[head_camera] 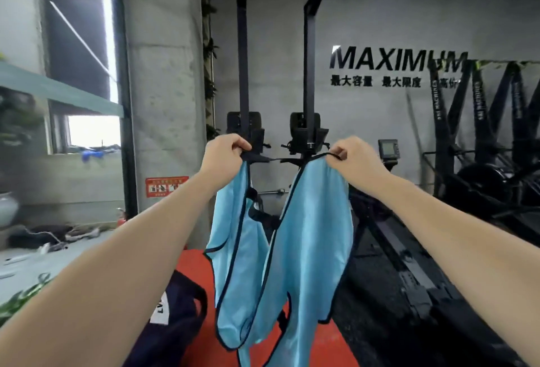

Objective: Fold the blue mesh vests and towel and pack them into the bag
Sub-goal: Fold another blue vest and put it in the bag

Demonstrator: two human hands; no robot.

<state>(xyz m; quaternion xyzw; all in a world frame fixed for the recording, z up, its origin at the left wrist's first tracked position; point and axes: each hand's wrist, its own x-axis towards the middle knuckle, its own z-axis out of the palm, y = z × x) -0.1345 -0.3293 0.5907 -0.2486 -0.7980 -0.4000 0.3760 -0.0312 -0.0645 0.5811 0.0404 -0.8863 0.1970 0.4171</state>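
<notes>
Currently a blue mesh vest (306, 238) with dark trim is held up at arm's length, hanging freely in the air. Its left shoulder strap is pinched by the left hand (225, 152), fingers curled tight on the trim; the right strap is pinched likewise by the right hand (355, 156). Both hands are raised level and kept apart, so the neck opening is spread between them. The vest's lower edge hangs down over a red mat (193, 267), contact not determinable. A dark navy bag (175, 323) with a white label is seen low and left of the vest, resting on the red mat, its handle loop raised. Behind the vest, two upright black machines (308, 74) are set against a grey wall carrying the lettering MAXIMUM (397, 58). The towel is not identified in view.
</notes>
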